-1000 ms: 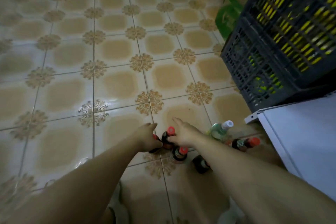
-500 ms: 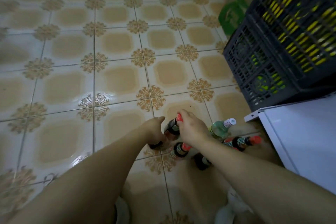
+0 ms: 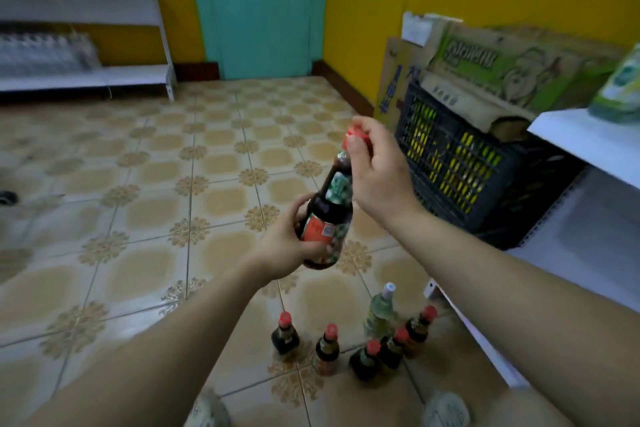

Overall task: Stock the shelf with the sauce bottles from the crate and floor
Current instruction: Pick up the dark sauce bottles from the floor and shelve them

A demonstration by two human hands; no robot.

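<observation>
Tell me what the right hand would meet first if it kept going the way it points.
The right hand pinches the red cap of the held bottle. Beyond that, its line looks free over the tiled floor toward the teal door, though depth is unclear.

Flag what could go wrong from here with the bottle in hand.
1. The right hand pinches only the red cap of the sauce bottle; if the left hand lets go, it may slip and drop.
2. The floor bottles stand close to the shoes; a step could topple them.
</observation>
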